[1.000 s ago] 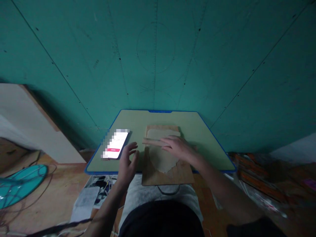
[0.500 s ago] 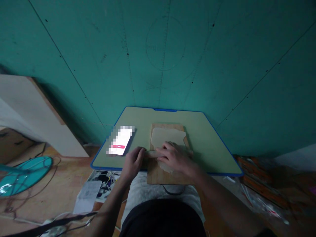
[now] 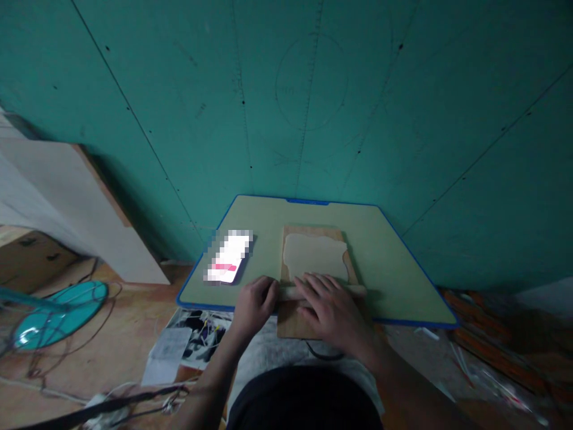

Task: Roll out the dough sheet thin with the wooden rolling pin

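Observation:
A thin, pale sheet of dough with an uneven edge lies on a wooden board. Across its near part runs a wooden rolling pin. My left hand is closed round the pin's left end, just off the board's left side. Over the middle of the pin lies my right hand, palm down, its fingers stretched out and slightly apart toward the dough. The pin's right end sticks out beyond that hand. Beneath my right hand, the near edge of the dough is hidden.
The board sits on a light green table with a blue rim, and its near end overhangs the edge. A lit phone lies to the left. Behind stands a green wall. Cables and a round turquoise base are on the floor at left.
Both hands and the rolling pin have come toward me, uncovering more of the dough. My right hand's fingers have straightened over the pin. The whole view has shifted slightly.

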Demonstrator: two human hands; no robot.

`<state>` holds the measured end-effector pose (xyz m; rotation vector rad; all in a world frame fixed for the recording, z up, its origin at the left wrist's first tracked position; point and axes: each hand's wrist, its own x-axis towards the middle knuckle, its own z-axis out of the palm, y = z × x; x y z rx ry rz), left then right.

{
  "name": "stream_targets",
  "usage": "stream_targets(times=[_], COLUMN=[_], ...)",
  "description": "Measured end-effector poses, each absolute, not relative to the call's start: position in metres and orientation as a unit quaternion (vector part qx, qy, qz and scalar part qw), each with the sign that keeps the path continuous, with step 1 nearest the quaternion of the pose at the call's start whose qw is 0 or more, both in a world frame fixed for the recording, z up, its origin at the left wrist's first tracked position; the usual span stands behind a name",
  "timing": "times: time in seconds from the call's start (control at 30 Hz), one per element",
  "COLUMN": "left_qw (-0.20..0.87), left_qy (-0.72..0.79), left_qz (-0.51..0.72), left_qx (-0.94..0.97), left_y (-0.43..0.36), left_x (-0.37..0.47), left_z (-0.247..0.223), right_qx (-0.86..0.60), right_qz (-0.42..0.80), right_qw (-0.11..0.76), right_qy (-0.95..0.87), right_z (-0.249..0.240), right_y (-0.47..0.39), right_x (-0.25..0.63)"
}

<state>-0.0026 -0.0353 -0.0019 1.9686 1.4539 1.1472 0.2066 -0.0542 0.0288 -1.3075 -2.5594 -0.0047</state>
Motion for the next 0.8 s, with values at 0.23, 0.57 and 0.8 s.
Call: stream_targets(times=[0.23,0.57,0.8], left_qw=[0.218,0.124,0.098], left_qy=[0.52,0.514,0.543], left_qz=[0.411,0.437,0.394], left_qx=[0.717,0.728,0.735], left_y=[-0.035,-0.03,-0.028], left_x=[-0.004,-0.006,-0.004], left_z=[-0.002,-0.019,-0.025], right_qx=[-0.475,-0.517,-0.577], right_qz=[0.011,0.057,0.056], right_qw=[0.098,0.132,0.129], right_qy=[-0.874,-0.844,-0.805], right_z=[0.033,0.034,0.037], right_y=[-0.006,0.072,0.118], right_x=[0.214,0.204,0.196])
